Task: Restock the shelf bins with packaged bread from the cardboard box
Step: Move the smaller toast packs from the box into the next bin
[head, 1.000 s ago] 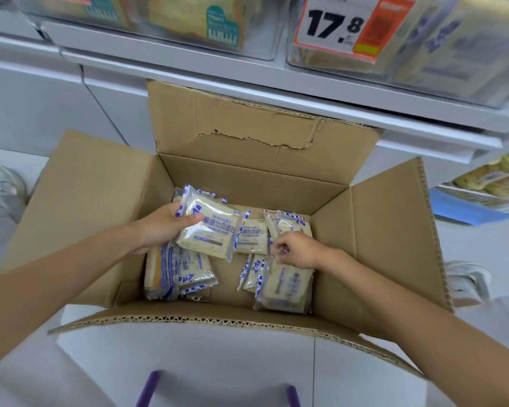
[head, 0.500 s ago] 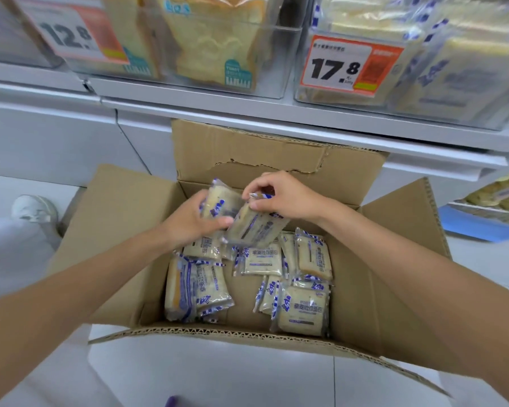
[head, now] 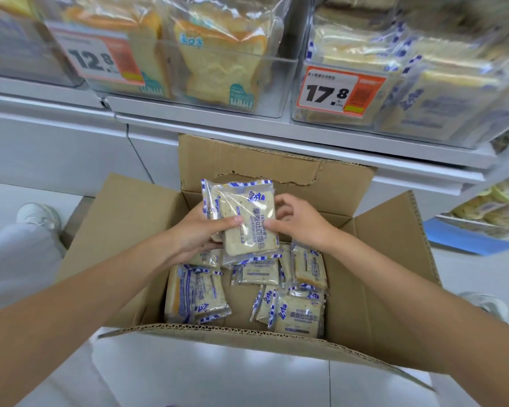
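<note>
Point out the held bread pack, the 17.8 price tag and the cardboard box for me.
held bread pack (head: 249,221): head view, on the clear front face over the slice.
17.8 price tag (head: 329,92): head view, on the white part with the digits.
cardboard box (head: 276,160): head view, on the raised far flap.

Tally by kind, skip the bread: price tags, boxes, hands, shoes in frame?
Orange-and-white price tags: 2
Brown cardboard box: 1
Bare hands, left and right, both on a blue-trimmed clear bread packet: 2
White shoes: 2
Total: 7
</note>
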{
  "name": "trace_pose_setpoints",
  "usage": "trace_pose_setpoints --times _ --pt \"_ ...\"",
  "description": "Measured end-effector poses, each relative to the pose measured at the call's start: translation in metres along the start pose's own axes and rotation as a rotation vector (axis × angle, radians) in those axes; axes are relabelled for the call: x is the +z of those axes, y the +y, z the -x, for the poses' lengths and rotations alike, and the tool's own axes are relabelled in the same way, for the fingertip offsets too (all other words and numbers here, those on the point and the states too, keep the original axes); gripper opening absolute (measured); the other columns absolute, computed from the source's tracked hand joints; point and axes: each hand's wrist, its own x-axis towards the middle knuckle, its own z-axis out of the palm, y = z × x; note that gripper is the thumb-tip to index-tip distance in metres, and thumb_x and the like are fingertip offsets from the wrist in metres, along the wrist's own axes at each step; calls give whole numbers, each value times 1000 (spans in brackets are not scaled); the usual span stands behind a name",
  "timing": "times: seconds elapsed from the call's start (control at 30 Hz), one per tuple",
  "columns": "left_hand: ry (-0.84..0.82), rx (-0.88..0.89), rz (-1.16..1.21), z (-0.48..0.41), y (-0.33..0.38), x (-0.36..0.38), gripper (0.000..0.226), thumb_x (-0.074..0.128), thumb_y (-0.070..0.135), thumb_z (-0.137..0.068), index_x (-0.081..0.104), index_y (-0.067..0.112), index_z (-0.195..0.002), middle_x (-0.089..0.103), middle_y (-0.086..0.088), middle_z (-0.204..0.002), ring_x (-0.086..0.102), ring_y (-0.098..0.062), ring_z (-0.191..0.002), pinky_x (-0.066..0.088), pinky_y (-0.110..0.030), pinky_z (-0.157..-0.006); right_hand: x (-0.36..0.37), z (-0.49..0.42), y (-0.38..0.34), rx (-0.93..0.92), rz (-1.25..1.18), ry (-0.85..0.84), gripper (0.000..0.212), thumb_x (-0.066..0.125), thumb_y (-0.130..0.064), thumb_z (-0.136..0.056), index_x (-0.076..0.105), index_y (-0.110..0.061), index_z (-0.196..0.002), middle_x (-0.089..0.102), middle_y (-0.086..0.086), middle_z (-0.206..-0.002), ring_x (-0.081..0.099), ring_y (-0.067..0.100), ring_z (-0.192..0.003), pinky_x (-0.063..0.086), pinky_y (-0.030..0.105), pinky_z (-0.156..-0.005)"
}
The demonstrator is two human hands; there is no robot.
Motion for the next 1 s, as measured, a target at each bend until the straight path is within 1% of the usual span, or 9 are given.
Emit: trace_pose_setpoints --times 0.13,0.23,0.33,0.47,0.53,0.63,0.8,0.93,1.0 --pt "-180 -42 36 14 19 -4 89 86 59 -54 56 27 -131 70 -1 -122 67 -23 -111 58 -43 -87 -25 9 -20 -185 177 -25 46 66 -11 -89 56 -22 -132 62 -10 -109 60 8 -98 50 29 -91" --pt "-206 -5 -119 25 33 14 59 78 47 -71 61 25 -124 72 0 -116 68 -21 -109 56 -39 -87 -31 16 -43 -334 327 8 48 68 -15 -89 57 -24 -134 57 -14 -108 54 -2 -99 42 19 -90" --pt "-54 55 -129 31 49 30 32 72 28 -86 62 24 -116 74 -3 -110 69 -22 -103 56 -41 -86 -35 22 -61 -357 385 262 66 69 -33 -88 40 -24 -147 46 -2 -140 41 13 -130 34 35 -112" --pt "77 146 -46 39 85 43 33 74 28 -84 56 18 -110 72 -3 -97 69 -18 -91 56 -37 -79 -63 37 -79 -104 45 343 107 74 -60 -73 15 -25 -154 35 -7 -149 41 15 -134 37 36 -110" --pt "83 240 -101 41 106 55 36 75 34 -83 61 19 -112 74 -2 -100 69 -16 -95 53 -33 -85 -77 42 -88 -18 -242 253 114 81 -63 -61 23 -24 -152 49 -7 -140 52 16 -125 42 37 -106" --pt "167 403 -214 46 140 76 34 77 42 -80 67 19 -102 74 1 -91 68 -12 -89 49 -23 -77 -100 49 -102 -63 -459 250 93 89 -59 -51 51 -24 -128 70 -2 -118 68 18 -105 50 45 -100" --pt "283 682 -405 35 200 99 47 74 51 -78 61 7 -93 54 2 -72 50 -13 -63 39 -27 -60 -161 52 -125 -236 -484 495 69 88 -37 -63 53 -19 -120 72 1 -107 72 17 -92 57 42 -87" --pt "277 883 -494 2 248 107 14 74 37 -83 68 33 -95 63 6 -86 56 -10 -78 50 -33 -76 -215 28 -132 -264 -482 609 77 89 -36 -59 54 -14 -124 71 6 -112 72 20 -95 58 40 -84" --pt "307 896 -564 -19 266 109 23 71 42 -85 67 30 -104 64 9 -94 58 -11 -88 50 -32 -85 -235 8 -136 -252 -478 647 90 90 -44 -46 55 -13 -122 71 6 -111 71 23 -96 56 44 -89"
